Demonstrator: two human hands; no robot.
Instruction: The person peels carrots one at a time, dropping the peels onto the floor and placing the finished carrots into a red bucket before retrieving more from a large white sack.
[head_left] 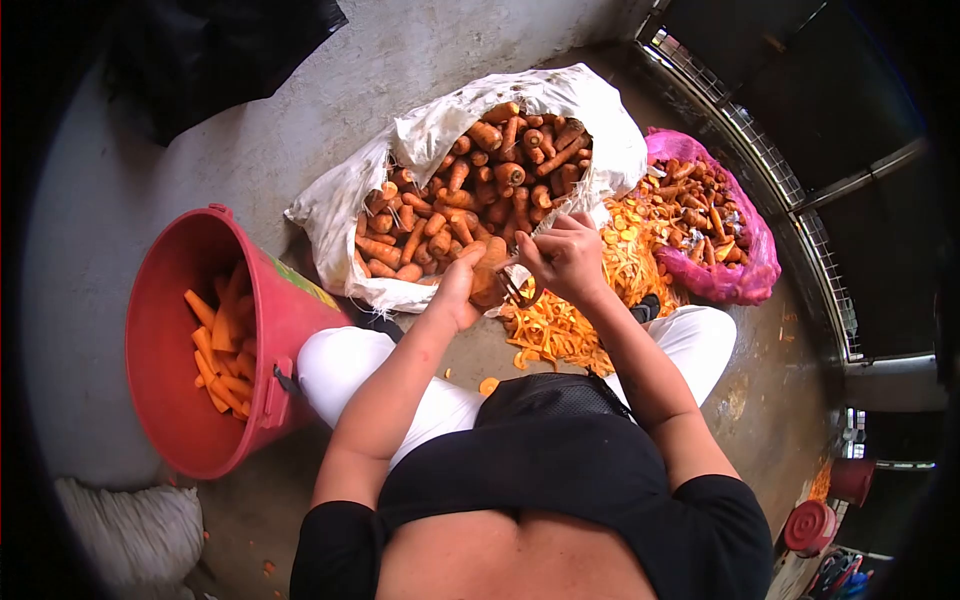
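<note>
My left hand (460,291) is closed around an unpeeled carrot (488,272), held out over the floor between my knees. Close beside it, my right hand (566,257) grips a dark-edged peeler (523,291) against or very near the carrot; the exact contact is hard to see. Just beyond both hands lies an open white sack (335,210) full of unpeeled carrots (462,198). Orange peelings and cut slices (565,335) are heaped on the floor beneath and to the right of my right hand.
A large red bucket (290,325) with peeled carrots (228,350) stands by my left knee. At the right back, a pink mesh sack (757,262) holds carrot scraps. A white sack (135,530) lies lower left. A red lid or tub (808,526) is at far right.
</note>
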